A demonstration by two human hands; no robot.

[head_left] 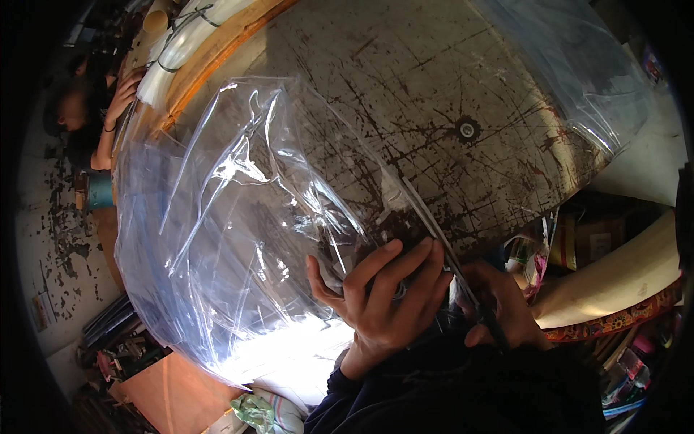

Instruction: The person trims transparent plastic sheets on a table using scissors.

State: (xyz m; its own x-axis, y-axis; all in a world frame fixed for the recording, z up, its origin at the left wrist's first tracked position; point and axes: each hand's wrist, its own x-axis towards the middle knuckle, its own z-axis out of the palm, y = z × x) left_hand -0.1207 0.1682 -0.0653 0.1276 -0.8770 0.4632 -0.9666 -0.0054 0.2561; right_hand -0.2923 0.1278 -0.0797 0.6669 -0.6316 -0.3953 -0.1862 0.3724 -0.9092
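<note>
A large clear plastic sheet (217, 210) lies in shiny folds over the left and near side of a worn, scratched table (361, 87). My left hand (394, 296) rests on the sheet's near right part, its fingers stretched out and spread. Just right of those fingertips, a long thin metal blade with a dark handle (439, 235) slants across the sheet's edge, pointing away from me. Wrapped around the handle is my right hand (506, 304), near the table's near right edge. Whether the tool has one blade or two I cannot tell.
At the far left stand tied bundles of clear plastic (170, 69), beside another person's hand (126, 94). More plastic sheeting (578, 72) hangs over the far right edge. A metal bolt (467, 129) sits in the tabletop. Below right lies a pale roll (614, 278) among clutter.
</note>
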